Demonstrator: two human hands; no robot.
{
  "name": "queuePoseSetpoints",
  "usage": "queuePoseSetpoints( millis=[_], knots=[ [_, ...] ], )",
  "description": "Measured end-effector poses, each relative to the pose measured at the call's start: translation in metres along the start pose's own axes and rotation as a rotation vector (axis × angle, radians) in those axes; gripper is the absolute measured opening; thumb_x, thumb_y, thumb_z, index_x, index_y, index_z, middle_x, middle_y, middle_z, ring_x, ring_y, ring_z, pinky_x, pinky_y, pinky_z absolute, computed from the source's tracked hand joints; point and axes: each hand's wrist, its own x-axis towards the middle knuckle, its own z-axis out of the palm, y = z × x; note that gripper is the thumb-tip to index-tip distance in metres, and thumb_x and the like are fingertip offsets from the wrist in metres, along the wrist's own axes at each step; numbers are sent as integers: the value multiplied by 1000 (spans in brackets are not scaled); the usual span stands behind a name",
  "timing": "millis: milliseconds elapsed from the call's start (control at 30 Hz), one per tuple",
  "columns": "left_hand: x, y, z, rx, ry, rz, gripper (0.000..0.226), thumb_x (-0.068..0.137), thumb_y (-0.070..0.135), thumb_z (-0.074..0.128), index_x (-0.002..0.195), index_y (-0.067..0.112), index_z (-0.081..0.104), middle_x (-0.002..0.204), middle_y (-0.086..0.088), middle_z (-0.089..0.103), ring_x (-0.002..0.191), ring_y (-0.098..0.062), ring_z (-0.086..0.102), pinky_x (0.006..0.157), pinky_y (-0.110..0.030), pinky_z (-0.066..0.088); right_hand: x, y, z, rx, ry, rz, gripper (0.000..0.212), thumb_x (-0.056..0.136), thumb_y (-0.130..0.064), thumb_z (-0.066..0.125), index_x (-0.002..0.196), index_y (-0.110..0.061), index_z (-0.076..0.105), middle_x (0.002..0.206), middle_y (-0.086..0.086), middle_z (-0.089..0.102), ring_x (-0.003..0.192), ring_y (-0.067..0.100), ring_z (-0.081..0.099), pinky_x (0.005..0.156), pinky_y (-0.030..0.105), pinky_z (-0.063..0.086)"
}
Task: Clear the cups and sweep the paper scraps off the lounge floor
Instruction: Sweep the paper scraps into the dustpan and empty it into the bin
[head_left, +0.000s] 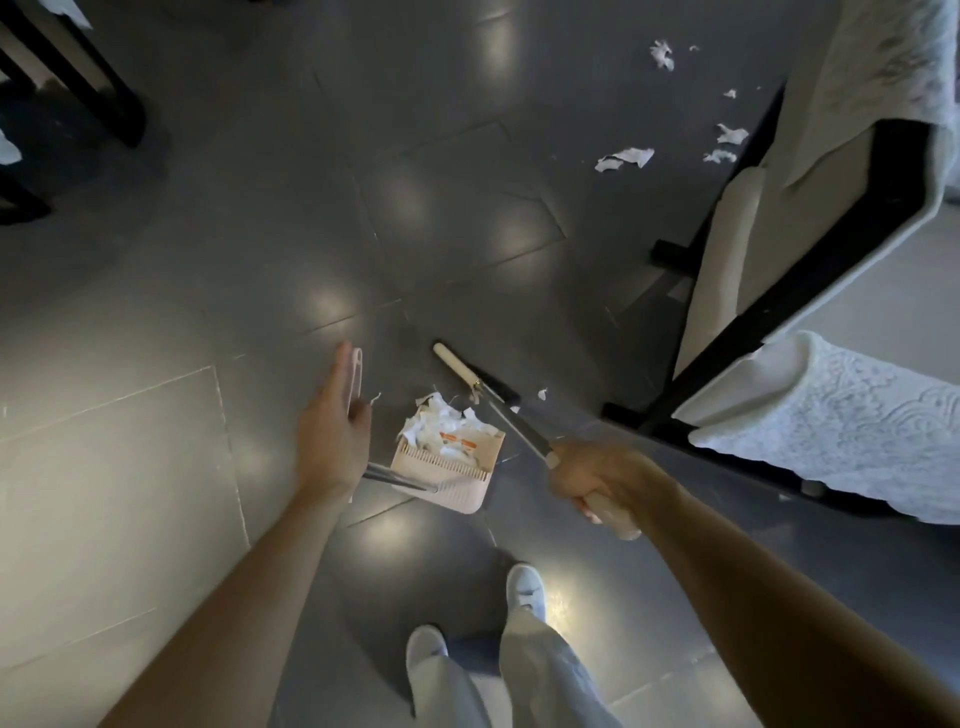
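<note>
Floor (441, 218): dark grey glossy tile, glare patches, paler tile to the left. Dustpan (462, 493) sits on the tile just ahead of the shoes (525, 587), mouth facing away, with a heap of paper scraps (447, 423) piled in it. Left hand (332, 431) is at the top of the dustpan handle (357, 364): fingers lie nearly straight along the cream loop and the thumb appears hooked round it, a light hold rather than a fist. Right hand (592, 483) is wrapped firmly round the cream grip of the broom (514, 421), and the broom head (457, 364) rests on the tile just beyond the pan's mouth. One small scrap (543, 394) lies beside the head. Loose scraps (623, 158) lie well apart from the pan, scattered along the chair (727, 291) at upper right. No cups in view. Handling judgement: the scraps are torn tissue-like paper, very light and limp, so they will likely flutter or spill out of the pan if it is tipped or swung. Keep the pan level, lift by the upright handle, and use short, low broom strokes. Pan and broom both look like light plastic on thin metal shafts, manageable one-handed. Room: wide open tile between the pan and the far scraps. The tight spots are the chair's black frame (691, 374) and its overhanging white cover (857, 410) on the right, where scraps lie close to the base. A black furniture leg (104, 88) stands well clear at upper left.
</note>
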Motion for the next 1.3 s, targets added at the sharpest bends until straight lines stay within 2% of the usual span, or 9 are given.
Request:
queuePoseSetpoints(
  millis=[133, 233, 567, 700, 800, 933, 1100, 1200, 1300],
  knots=[
    [-4, 4, -5, 26, -40, 23, 66, 93, 1, 49, 150, 25, 29, 133, -17, 56, 118, -36, 54, 94, -33, 39, -31, -11, 2, -73, -243, 89, 34, 87, -5, 57, 118, -18, 59, 77, 7, 59, 61, 14, 54, 51, 21, 47],
    [-8, -10, -22, 33, -57, 55, 66, 92, 1, 49, 150, 27, 29, 131, -17, 56, 116, -38, 54, 93, -38, 42, -50, -18, 16, -86, -261, 87, 37, 85, -3, 60, 118, -19, 58, 68, 6, 59, 49, 12, 52, 44, 17, 44],
    [-35, -114, -141, -6, -49, 105, 70, 90, -2, 49, 150, 28, 28, 143, -4, 50, 122, -30, 52, 87, -18, 33, -113, -71, 123, -116, -106, -56, 35, 84, -2, 59, 116, -17, 55, 74, 6, 58, 57, 13, 54, 41, 17, 43],
    [-33, -147, -180, -22, -36, 63, 67, 92, -1, 47, 150, 27, 28, 141, -8, 51, 119, -34, 54, 99, -37, 40, -122, -106, 153, -95, -123, -53, 39, 83, 3, 53, 119, -14, 54, 77, 12, 55, 58, 16, 50, 47, 21, 45],
    [-30, -169, -201, 2, -52, 40, 63, 95, 4, 46, 148, 32, 27, 125, -11, 59, 102, -35, 58, 89, -39, 44, -122, -128, 177, -135, -58, -88, 36, 83, 3, 53, 116, -11, 56, 81, 12, 56, 65, 19, 52, 57, 28, 50],
    [-26, -201, -227, 30, -53, 8, 61, 96, 8, 46, 148, 33, 26, 103, -11, 61, 87, -34, 58, 77, -37, 44, -101, -160, 203, -249, 30, -100, 36, 80, 6, 57, 115, -3, 59, 100, 15, 61, 90, 28, 60, 85, 38, 53],
    [-25, -234, -248, 29, -21, -76, 61, 97, 8, 46, 148, 35, 25, 96, -11, 61, 81, -36, 59, 74, -39, 45, -57, -178, 229, -161, 24, -182, 27, 87, 3, 48, 100, -21, 48, 75, 1, 47, 57, 10, 42, 44, 15, 37],
    [-18, -246, -251, 14, -23, -136, 59, 98, 10, 46, 147, 36, 25, 101, -13, 62, 84, -38, 60, 77, -43, 49, -38, -189, 243, -272, 3, -129, 11, 88, -1, 51, 84, -8, 59, 70, 11, 57, 54, 16, 47, 46, 19, 37],
    [-5, -249, -251, -13, -8, -165, 59, 99, 11, 46, 146, 38, 25, 107, -14, 63, 84, -42, 62, 78, -51, 54, -33, -199, 259, -310, -99, -96, 9, 87, 0, 54, 90, -9, 54, 57, 0, 53, 46, 8, 48, 40, 16, 38]
  ],
)
